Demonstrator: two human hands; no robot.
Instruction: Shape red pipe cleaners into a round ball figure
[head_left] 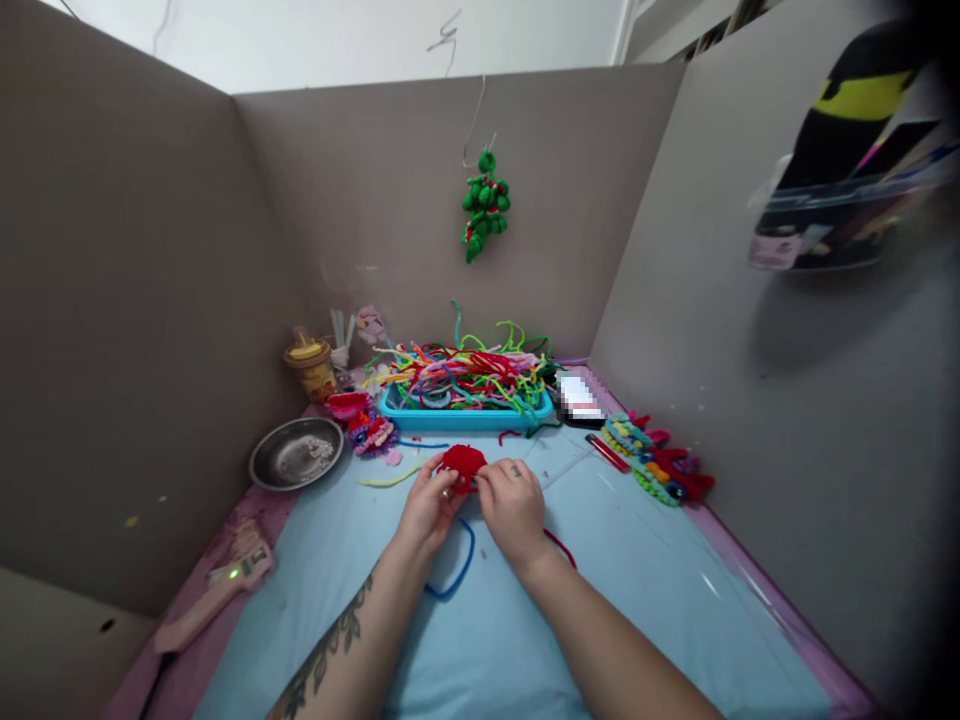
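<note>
Between my two hands, just above the blue-covered table, is a round red fuzzy piece point(464, 461) that looks made of pipe cleaner. My left hand point(431, 505) grips it from the left, thumb in front. At its lower right edge the fingers of my right hand point(516, 505) are pinched together; a red pipe cleaner point(560, 548) trails out below that hand. Under my wrists lies a bent blue pipe cleaner point(463, 565). A yellow pipe cleaner point(390, 482) rests to the left of my left hand.
A blue tray point(465, 420) heaped with pipe cleaners stands behind. To the left are a metal bowl point(262, 465), a pink glue gun point(217, 605) and a lidded cup point(311, 370). A phone point(580, 400), red cutter point(607, 453) and colourful fuzzy pieces point(652, 465) lie right. Grey partitions enclose the table.
</note>
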